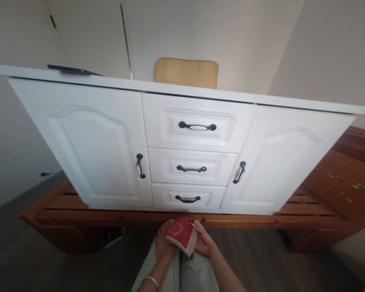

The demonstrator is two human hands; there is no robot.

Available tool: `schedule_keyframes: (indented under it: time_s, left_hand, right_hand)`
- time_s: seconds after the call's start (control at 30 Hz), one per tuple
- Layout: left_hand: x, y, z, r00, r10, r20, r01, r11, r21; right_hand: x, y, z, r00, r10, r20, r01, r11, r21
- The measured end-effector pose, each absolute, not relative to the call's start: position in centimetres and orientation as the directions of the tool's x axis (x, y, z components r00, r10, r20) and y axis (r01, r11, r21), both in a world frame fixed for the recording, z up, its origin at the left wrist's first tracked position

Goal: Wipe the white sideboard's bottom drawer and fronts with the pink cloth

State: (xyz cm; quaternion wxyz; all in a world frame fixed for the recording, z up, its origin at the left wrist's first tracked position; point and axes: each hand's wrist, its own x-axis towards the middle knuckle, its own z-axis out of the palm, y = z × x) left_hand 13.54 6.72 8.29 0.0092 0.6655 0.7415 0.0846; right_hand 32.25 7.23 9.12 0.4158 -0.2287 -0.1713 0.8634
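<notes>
A folded red cloth (183,232) with a pale printed pattern and a cream border lies over my knees, in the low middle of the view. My right hand (203,240) grips its right edge, the thumb on top and the fingers underneath. My left hand (163,244) rests on my left knee at the cloth's left side. Its visible fingers lie stretched out on the trousers, and the cloth covers part of that hand. A pale bracelet (152,280) circles my left wrist.
In front of me a white cabinet (197,140) with doors, drawers and dark handles stands on a wooden slatted bench frame (231,221). A dark flat object (68,69) lies on its top at left. Behind it rises a yellow padded backrest (186,73).
</notes>
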Motion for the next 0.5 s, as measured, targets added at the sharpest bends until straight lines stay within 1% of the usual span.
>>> schedule_keyframes:
  time_s: [0.1,0.17,0.2,0.23,0.27,0.33,0.37,0.4,0.47,0.5]
  left_hand:
    - [13.6,6.8,8.6,-0.116,0.989,0.089,0.981,0.100,0.163]
    - [13.5,6.6,8.7,-0.133,0.988,0.078,0.972,0.115,0.206]
    - [13.3,6.4,8.6,-0.145,0.987,0.065,0.959,0.125,0.254]
    - [13.0,6.3,8.5,-0.152,0.987,0.049,0.936,0.128,0.328]
    - [12.6,6.1,8.4,-0.160,0.987,0.027,0.893,0.133,0.430]
    - [11.0,6.1,8.3,-0.192,0.980,-0.046,0.717,0.172,0.676]
    - [9.8,6.3,8.5,-0.217,0.972,-0.086,0.586,0.200,0.785]
    - [8.3,6.8,9.1,-0.247,0.961,-0.126,0.438,0.227,0.870]
    - [4.6,8.6,11.6,-0.314,0.937,-0.152,0.182,0.216,0.959]
    - [2.5,9.9,13.6,-0.333,0.935,-0.125,0.081,0.161,0.984]
  right_hand:
    - [32.2,7.3,9.0,-0.536,0.805,-0.254,-0.644,-0.585,-0.493]
    - [32.2,7.3,8.8,-0.531,0.807,-0.259,-0.642,-0.582,-0.498]
    - [32.2,7.3,8.7,-0.532,0.805,-0.263,-0.637,-0.585,-0.502]
    - [32.3,7.2,8.6,-0.533,0.803,-0.267,-0.632,-0.587,-0.506]
    - [32.3,7.2,8.5,-0.534,0.801,-0.271,-0.627,-0.590,-0.509]
    - [32.6,7.1,8.2,-0.532,0.797,-0.284,-0.615,-0.595,-0.517]
    - [32.7,7.1,8.1,-0.530,0.796,-0.292,-0.612,-0.598,-0.517]
    - [32.8,7.0,8.0,-0.529,0.795,-0.298,-0.613,-0.601,-0.514]
    - [33.0,7.0,7.9,-0.533,0.791,-0.301,-0.620,-0.607,-0.498]
    - [33.0,6.9,7.8,-0.538,0.789,-0.298,-0.625,-0.610,-0.487]
